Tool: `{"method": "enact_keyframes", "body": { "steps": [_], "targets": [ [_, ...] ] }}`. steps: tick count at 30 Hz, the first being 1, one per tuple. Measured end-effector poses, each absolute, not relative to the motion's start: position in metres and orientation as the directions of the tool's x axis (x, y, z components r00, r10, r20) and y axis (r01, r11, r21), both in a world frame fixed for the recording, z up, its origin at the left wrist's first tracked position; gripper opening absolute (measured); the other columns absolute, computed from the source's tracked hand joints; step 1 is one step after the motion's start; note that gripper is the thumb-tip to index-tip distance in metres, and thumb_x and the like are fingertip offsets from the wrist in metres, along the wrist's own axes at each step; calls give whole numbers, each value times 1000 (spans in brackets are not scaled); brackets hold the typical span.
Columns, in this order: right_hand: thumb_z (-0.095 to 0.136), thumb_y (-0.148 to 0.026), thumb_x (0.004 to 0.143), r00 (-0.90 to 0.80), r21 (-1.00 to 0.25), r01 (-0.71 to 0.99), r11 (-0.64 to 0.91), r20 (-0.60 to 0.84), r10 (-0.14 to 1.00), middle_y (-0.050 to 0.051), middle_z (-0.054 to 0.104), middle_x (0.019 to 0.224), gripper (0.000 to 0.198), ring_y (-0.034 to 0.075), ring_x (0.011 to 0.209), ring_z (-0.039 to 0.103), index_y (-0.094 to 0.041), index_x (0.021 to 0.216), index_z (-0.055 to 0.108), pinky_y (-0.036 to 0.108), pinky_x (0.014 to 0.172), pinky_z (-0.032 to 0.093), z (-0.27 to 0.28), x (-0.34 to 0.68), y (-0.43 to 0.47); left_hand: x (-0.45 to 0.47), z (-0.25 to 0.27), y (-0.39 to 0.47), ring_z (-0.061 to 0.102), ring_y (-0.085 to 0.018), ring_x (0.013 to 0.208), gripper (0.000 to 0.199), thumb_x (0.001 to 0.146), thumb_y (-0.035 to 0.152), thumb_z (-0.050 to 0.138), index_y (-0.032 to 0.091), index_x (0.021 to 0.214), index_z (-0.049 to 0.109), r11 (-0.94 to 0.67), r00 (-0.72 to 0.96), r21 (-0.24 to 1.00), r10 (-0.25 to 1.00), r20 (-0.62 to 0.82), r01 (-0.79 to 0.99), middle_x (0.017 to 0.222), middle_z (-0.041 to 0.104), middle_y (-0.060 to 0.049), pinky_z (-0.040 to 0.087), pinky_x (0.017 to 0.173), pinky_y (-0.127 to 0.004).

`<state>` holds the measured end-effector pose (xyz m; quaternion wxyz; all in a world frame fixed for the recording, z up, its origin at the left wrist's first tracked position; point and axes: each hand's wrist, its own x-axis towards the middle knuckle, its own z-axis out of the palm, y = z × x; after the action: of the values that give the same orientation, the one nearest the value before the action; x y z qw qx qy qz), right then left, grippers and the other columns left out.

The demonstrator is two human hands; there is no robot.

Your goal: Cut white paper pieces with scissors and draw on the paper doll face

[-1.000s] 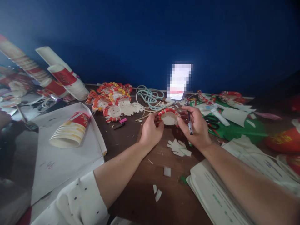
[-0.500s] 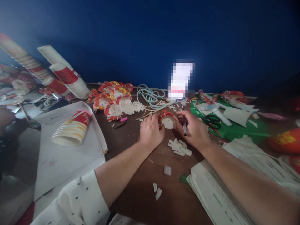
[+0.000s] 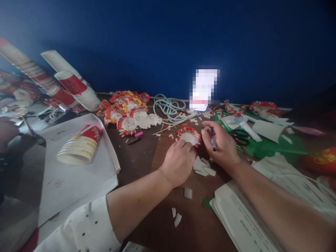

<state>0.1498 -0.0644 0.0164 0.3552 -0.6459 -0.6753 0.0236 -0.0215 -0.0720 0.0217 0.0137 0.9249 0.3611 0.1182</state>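
Observation:
My right hand [image 3: 222, 145] holds a dark pen [image 3: 213, 140] between its fingers, upright above the table. My left hand [image 3: 180, 161] has its fingers curled down at the near edge of a paper face with a red-and-white wrapped ring [image 3: 189, 134]. What those fingers pinch, if anything, is hidden beneath them. Just right of the left hand lie white hand-shaped paper cutouts [image 3: 204, 167], partly covered by that hand. Several finished-looking ringed paper faces [image 3: 128, 122] are heaped farther off to the left.
A stack of paper cups [image 3: 78, 145] lies on a white box lid [image 3: 105, 178]. A lit phone [image 3: 203, 91] leans against the blue wall behind a pale cable [image 3: 170, 108]. Black scissors [image 3: 240, 137] and a glue tube [image 3: 249, 131] lie on green material. Another person's hand [image 3: 9, 131] shows at far left.
My left hand has let go of the ringed face's side and moved right and nearer, over the paper cutouts. The right hand has drawn slightly right, away from the face, still with the pen.

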Motion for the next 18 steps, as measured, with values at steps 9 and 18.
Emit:
{"method": "enact_keyframes", "body": {
  "steps": [9, 18],
  "targets": [
    [42, -32, 96, 8, -500, 795, 345, 576, 817, 10, 68, 106, 32, 23, 102, 64, -21, 120, 60, 38, 91, 50, 20, 149, -68, -19, 24, -74, 54, -24, 95, 27, 91, 15, 40, 12, 108, 60, -678, 661, 107, 734, 157, 727, 103, 60, -12, 49, 78, -36],
    [51, -29, 92, -13, -483, 787, 383, 609, 793, 5, 72, 92, 20, 18, 82, 68, -22, 103, 65, 29, 78, 52, 21, 148, -67, -19, 14, -70, 51, -23, 112, 24, 90, 15, 44, 10, 107, 60, -696, 671, 71, 711, 211, 715, 115, 59, -12, 46, 95, -34]
  ]
}}
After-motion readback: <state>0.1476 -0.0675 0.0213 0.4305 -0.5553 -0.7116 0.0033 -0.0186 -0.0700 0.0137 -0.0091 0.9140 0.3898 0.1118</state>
